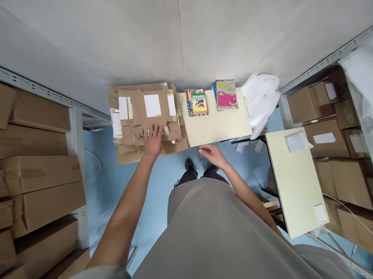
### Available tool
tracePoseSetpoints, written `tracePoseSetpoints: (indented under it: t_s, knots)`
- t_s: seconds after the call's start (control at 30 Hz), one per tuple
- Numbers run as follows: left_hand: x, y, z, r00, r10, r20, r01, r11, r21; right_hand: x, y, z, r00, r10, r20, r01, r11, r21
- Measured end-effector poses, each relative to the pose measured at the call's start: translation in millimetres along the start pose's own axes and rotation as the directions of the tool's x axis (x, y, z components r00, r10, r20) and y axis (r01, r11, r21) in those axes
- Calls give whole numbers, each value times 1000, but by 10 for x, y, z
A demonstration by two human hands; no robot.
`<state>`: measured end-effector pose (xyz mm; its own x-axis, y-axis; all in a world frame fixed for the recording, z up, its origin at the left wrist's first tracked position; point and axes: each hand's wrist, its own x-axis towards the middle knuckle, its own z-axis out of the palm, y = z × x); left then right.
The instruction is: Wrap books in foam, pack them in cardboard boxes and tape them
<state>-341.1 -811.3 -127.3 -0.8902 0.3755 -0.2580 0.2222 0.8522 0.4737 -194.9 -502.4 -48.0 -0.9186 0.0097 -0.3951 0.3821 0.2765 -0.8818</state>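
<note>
My left hand [153,140] lies on a stack of flattened cardboard boxes [138,124], its fingers stretched out and holding nothing. White labels and strips of clear tape show on the cardboard. By the front edge of the cream table [217,128], my right hand [213,154] hovers with loosely bent fingers, apart and with nothing between them. Toward the back of that table are a small green-topped book [199,103] on a larger one and, to its right, a pile of books with a grey and pink cover [227,95].
White plastic sheeting [260,99] hangs at the table's right end. A second cream table [296,179] stands at my right, with white papers on it. Shelves of cardboard boxes [49,173] line both sides, and a grey wall [180,34] closes the back.
</note>
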Motion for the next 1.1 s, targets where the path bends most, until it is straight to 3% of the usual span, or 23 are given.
tracePoseSetpoints:
  t_s: [0.27,0.47,0.63,0.83,0.9,1.0,1.1]
  knots:
    - [1,-214,-149,991,130,-31,-129,991,41,-61,-1,-27,998,8,-68,-6,999,37]
    - [-9,-122,-519,934,226,-275,-247,968,-42,-37,11,35,998,-1,-69,6,998,63]
    - [23,60,-1030,838,197,-509,-302,944,-131,19,-145,33,997,-28,-76,33,997,75]
    - [-52,441,-1621,638,61,-768,-356,908,-223,-41,-370,-175,986,-52,-161,72,990,120]
    - [-41,588,-1725,597,-19,-802,-390,867,-310,-97,-408,-294,977,-49,-208,79,987,137]
    - [105,794,-1734,626,-119,-770,-464,737,-491,-217,-427,-506,946,-39,-321,93,984,153]
    - [376,1015,-1568,731,-131,-670,-470,615,-633,-398,-409,-738,875,-17,-484,115,978,174]
